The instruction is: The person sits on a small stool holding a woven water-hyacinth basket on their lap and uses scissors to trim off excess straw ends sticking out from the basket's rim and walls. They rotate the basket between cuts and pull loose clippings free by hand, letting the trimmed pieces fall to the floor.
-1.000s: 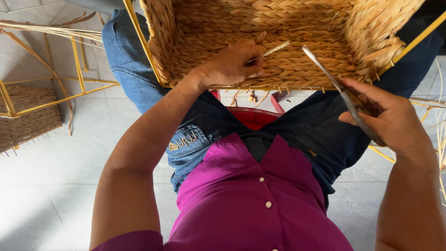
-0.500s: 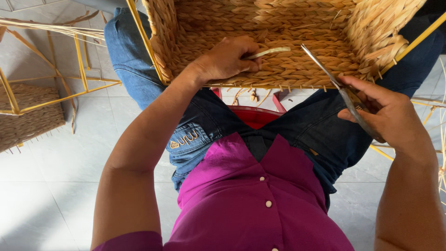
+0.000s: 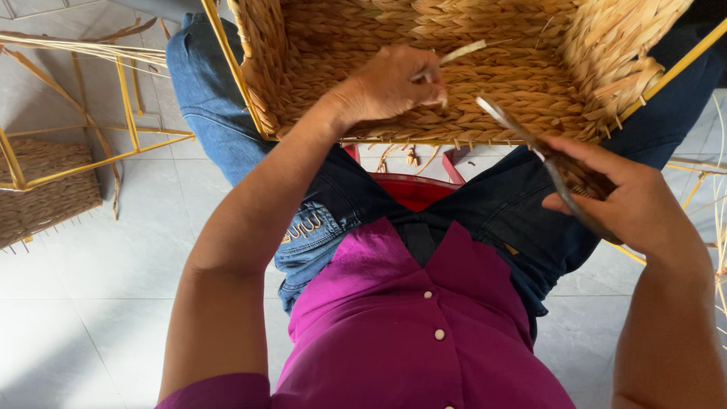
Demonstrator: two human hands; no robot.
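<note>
A woven straw basket on a yellow metal frame rests across my knees. My left hand lies against its braided side and pinches a loose pale straw strand that sticks out to the right. My right hand holds a pair of metal scissors, blades pointing up-left toward the strand, their tip a short way below it. I sit in blue jeans and a magenta buttoned shirt.
A red stool shows between my legs. At the left stands another yellow wire frame with a partly woven panel on the grey tiled floor. Loose straw strands lie at the far right edge.
My left hand has shifted slightly right along the basket, lifting the strand. The scissors in my right hand have moved left and closer to the strand.
</note>
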